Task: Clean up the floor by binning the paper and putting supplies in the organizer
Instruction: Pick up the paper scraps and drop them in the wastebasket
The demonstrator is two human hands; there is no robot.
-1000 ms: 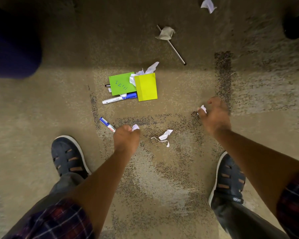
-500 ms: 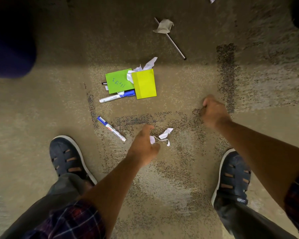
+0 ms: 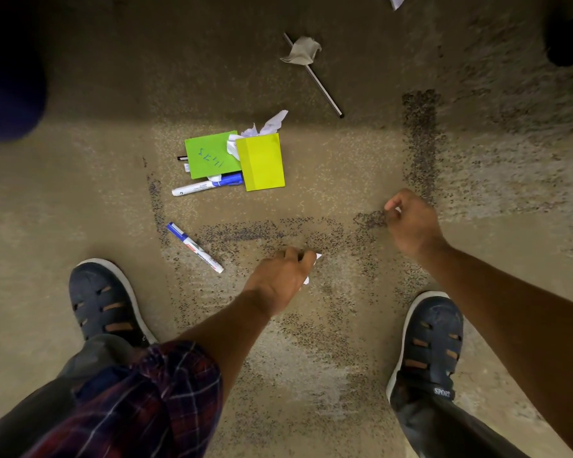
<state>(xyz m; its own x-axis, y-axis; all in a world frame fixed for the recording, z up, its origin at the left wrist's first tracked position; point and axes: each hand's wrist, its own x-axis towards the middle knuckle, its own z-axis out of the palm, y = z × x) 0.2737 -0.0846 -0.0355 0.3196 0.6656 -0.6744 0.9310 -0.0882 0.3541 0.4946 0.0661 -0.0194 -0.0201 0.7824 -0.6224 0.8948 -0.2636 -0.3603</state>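
Note:
My left hand (image 3: 283, 276) is low over the carpet with its fingers curled round white paper scraps (image 3: 317, 256) that poke out at its tip and side. My right hand (image 3: 411, 219) is curled to the right, a sliver of white paper (image 3: 398, 210) showing inside it. A blue-capped white marker (image 3: 194, 247) lies just left of my left hand. Farther off sit a green note (image 3: 210, 154), a yellow note pad (image 3: 262, 161), crumpled white paper (image 3: 265, 127) and another white marker (image 3: 205, 186).
A crumpled beige paper (image 3: 300, 51) lies on a thin metal rod (image 3: 325, 90) at the back. More white paper (image 3: 392, 0) is at the top edge. My two shoes (image 3: 103, 302) (image 3: 432, 335) flank the hands. Dark shapes stand at far left (image 3: 7, 77) and top right (image 3: 569, 34).
My left hand moved right from beside the marker onto the torn white scrap and closed over it. My right hand stayed put, gripping its paper.

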